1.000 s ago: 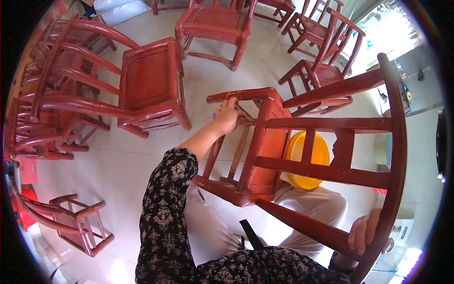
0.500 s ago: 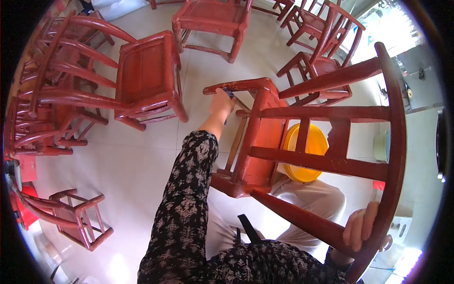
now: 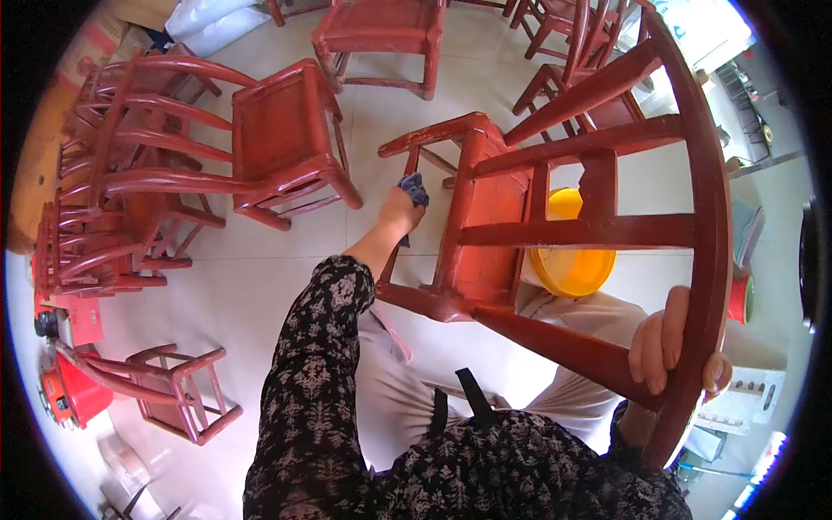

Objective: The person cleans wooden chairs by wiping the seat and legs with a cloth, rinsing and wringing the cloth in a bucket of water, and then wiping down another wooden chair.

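Note:
A red wooden chair (image 3: 492,260) is tipped on its side in front of me, its slatted back toward the right and its legs pointing left. My left hand (image 3: 401,211) is closed on a dark blue cloth (image 3: 413,191) and lies against a rail between the chair's legs. At the lower right, my right hand (image 3: 663,347) wraps round the corner of the chair's back frame, fingers on the near side. Behind the chair, partly covered by its back, is a yellow bucket (image 3: 576,264).
Red chairs crowd the left (image 3: 139,191), with one seat (image 3: 279,126) close by. Another chair (image 3: 381,30) stands ahead, others at upper right. A small chair (image 3: 178,390) is at lower left. White bags (image 3: 212,24) lie at the top left, a white rack (image 3: 744,400) lower right.
My left hand has moved off the upper leg and down along the rail with the cloth. The view has shifted, and the chair's back appears tilted further; my right hand keeps its hold.

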Demonstrator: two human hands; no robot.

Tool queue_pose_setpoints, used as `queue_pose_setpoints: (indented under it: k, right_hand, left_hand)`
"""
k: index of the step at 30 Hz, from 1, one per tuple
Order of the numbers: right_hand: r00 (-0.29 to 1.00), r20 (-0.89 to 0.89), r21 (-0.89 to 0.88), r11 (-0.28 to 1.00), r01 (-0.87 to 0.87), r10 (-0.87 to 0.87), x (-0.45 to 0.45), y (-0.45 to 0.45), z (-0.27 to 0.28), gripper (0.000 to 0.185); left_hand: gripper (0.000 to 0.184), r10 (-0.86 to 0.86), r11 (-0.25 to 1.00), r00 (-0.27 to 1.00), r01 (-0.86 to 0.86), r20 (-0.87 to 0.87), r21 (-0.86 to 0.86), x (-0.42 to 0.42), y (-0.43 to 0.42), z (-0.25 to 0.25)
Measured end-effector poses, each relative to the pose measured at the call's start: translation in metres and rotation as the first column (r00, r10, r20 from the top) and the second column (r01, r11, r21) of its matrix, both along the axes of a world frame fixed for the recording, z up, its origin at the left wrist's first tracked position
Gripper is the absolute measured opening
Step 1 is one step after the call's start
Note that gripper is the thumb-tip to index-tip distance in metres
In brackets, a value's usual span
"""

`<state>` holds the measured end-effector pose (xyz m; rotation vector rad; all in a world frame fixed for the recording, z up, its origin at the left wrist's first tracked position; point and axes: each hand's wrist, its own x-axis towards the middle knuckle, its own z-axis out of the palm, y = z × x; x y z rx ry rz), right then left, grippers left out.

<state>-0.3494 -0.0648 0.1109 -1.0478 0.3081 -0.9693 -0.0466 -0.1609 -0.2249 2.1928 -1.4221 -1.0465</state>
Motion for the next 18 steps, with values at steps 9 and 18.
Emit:
queue_pose_setpoints:
  k: [9,18]
  right_hand:
    - [0.994,0.024,0.106,0.989,0.101,-0.104,0.001,0.005,0.002,0.075]
    - [0.997,-0.001,0.055,0.996,0.074,-0.074,-0.013,-0.003,-0.006,0.077]
  left_hand:
    - [0.068,-0.159,0.984,0.971,0.170,-0.178,0.048,0.024,0.100,-0.061]
    - [0.053,0.044,0.989,0.999,-0.040,0.025,-0.140,-0.013,0.088,-0.010]
